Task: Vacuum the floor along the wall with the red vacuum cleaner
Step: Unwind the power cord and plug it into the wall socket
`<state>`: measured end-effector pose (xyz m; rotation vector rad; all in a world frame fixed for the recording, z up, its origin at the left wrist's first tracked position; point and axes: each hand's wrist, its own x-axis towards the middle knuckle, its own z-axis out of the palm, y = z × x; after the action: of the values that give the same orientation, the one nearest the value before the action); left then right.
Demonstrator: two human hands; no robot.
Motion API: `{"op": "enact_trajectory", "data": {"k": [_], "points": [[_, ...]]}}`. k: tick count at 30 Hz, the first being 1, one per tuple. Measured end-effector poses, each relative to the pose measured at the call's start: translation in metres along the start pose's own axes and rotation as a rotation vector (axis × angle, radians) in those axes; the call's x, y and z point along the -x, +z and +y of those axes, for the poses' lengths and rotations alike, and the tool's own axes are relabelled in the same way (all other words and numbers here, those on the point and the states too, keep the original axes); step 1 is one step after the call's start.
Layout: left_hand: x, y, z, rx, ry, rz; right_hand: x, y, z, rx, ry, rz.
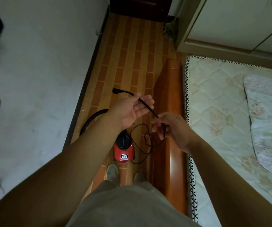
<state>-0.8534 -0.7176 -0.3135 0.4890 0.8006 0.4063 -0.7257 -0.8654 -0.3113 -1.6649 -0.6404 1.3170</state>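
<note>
The red vacuum cleaner (123, 149) stands on the brick-patterned floor (132, 54) just ahead of my feet. Its black hose (91, 118) curves off to the left beside the wall (41, 79). I hold its black power cord (145, 106) up above it. My left hand (132, 108) lies palm up with the cord across its straight fingers, and the plug (116, 91) sticks out past it to the upper left. My right hand (169, 126) pinches the cord a little lower. From there the cord hangs in loose loops (146, 138) to the floor.
A wooden bed frame (168, 128) with a quilted mattress (222, 112) runs along the right, leaving a narrow strip of floor. A dark door (140, 7) closes the far end. A pale wardrobe (230, 22) stands at the upper right.
</note>
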Motion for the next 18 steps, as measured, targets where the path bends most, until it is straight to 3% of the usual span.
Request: {"op": "enact_trajectory", "data": {"k": [5, 9, 18], "points": [[0.058, -0.021, 0.0, 0.017, 0.147, 0.089, 0.016, 0.011, -0.013, 0.092, -0.016, -0.29], [0.112, -0.038, -0.019, 0.028, 0.224, 0.181, 0.031, 0.03, -0.006, 0.085, 0.081, -0.548], [0.23, -0.082, -0.077, -0.032, 0.304, 0.44, 0.072, 0.105, 0.029, 0.121, 0.258, -0.89]]}}
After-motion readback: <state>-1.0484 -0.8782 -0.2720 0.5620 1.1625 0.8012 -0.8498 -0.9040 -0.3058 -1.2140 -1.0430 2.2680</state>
